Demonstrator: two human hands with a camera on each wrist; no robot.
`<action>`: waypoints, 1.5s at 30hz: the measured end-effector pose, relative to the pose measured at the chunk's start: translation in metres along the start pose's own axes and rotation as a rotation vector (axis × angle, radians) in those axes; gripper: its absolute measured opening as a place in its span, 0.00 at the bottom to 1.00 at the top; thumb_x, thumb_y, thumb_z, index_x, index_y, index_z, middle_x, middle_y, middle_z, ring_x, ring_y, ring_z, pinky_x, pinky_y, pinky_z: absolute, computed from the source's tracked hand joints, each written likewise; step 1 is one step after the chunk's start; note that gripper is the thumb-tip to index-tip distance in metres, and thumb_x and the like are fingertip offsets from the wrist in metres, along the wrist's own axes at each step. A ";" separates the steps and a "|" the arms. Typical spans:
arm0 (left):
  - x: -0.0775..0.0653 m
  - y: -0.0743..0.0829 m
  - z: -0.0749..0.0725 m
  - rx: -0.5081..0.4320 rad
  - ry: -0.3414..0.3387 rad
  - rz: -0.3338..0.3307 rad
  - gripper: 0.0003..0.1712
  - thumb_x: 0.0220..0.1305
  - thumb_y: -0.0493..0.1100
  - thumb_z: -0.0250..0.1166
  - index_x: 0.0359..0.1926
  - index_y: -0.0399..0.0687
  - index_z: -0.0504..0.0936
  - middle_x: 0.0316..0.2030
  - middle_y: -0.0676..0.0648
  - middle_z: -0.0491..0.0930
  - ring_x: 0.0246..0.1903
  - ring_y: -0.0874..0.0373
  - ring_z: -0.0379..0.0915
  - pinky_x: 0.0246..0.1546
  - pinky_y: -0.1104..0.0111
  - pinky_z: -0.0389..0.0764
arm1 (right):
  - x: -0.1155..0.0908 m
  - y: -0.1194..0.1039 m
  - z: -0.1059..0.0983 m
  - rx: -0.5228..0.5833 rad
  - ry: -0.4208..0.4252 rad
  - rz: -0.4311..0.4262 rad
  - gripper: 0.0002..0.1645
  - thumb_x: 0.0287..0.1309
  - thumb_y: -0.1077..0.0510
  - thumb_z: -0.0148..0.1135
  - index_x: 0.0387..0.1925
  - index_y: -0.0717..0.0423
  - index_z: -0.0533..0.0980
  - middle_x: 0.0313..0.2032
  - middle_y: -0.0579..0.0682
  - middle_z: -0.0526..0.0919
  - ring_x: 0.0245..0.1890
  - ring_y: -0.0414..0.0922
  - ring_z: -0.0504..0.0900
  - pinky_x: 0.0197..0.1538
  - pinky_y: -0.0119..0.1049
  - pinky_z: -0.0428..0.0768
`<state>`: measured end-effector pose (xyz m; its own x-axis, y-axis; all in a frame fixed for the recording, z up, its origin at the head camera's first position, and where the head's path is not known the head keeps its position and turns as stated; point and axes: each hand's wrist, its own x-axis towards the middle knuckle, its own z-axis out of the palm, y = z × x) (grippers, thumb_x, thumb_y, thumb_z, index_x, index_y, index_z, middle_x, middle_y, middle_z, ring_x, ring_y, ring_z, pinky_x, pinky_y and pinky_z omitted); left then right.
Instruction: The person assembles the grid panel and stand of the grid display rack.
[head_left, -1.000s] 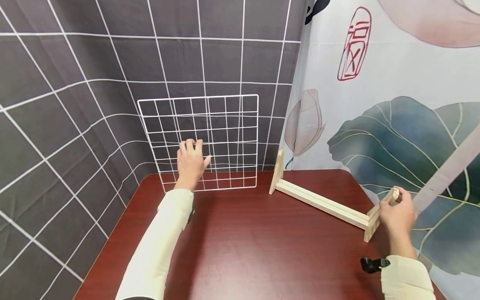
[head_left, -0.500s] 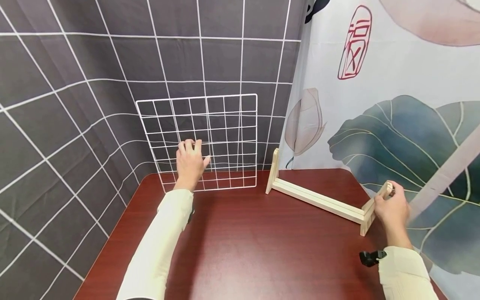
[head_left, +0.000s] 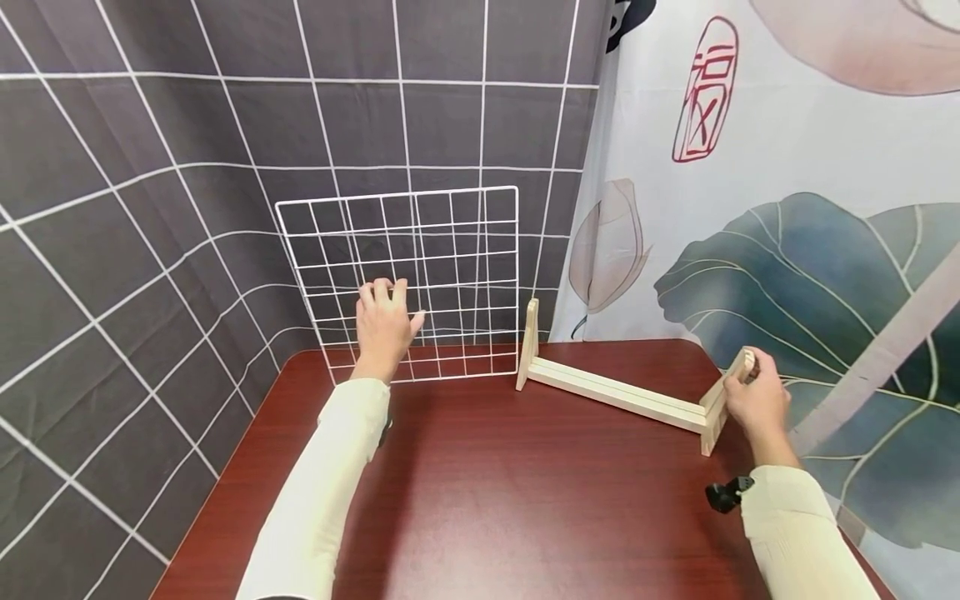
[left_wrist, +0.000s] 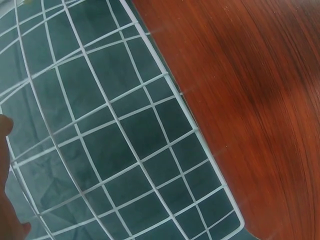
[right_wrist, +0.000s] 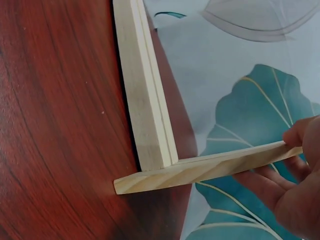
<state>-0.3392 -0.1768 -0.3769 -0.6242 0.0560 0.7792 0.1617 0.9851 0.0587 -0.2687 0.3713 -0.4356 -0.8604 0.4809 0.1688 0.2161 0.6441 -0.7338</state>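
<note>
Drawing leftward over the past second, the wooden stand (head_left: 618, 396) has brought its far upright (head_left: 528, 346) right beside the lower right corner of the white wire grid (head_left: 457, 285), which has hardly moved. The gap between them has nearly closed, so the two pieces now sit side by side at that corner; whether they touch, I can't tell. The right hand (head_left: 761, 404) pinches the near upright (right_wrist: 210, 167), thumb on one side and fingers on the other. The left hand (head_left: 385, 329) holds the grid up near its middle, fingers bent over the wires and thumb spread away; the fingertips are hidden. Both pieces are at the back of the reddish-brown desk (head_left: 540, 500). Behind the grid hangs a dark checked cloth (head_left: 247, 125), and behind the stand a white cloth (head_left: 795, 133) printed with leaves.
</note>
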 end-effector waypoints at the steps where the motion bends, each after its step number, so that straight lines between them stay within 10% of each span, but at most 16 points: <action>1: 0.000 0.001 0.000 -0.001 0.001 0.001 0.37 0.53 0.53 0.77 0.60 0.39 0.77 0.51 0.34 0.74 0.53 0.35 0.70 0.48 0.48 0.78 | 0.001 -0.002 0.002 -0.004 -0.009 -0.004 0.40 0.65 0.59 0.48 0.77 0.57 0.53 0.67 0.73 0.68 0.66 0.74 0.62 0.67 0.68 0.57; 45: 0.008 0.014 -0.001 0.004 0.004 0.015 0.38 0.51 0.54 0.78 0.58 0.40 0.78 0.50 0.35 0.74 0.52 0.36 0.70 0.49 0.48 0.79 | 0.030 -0.072 0.098 0.014 -0.171 -0.291 0.38 0.66 0.62 0.54 0.75 0.58 0.57 0.63 0.73 0.74 0.65 0.70 0.70 0.71 0.67 0.57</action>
<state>-0.3415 -0.1630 -0.3689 -0.6185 0.0696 0.7827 0.1677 0.9848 0.0449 -0.3548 0.2811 -0.4419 -0.9503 0.1701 0.2607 -0.0557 0.7310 -0.6801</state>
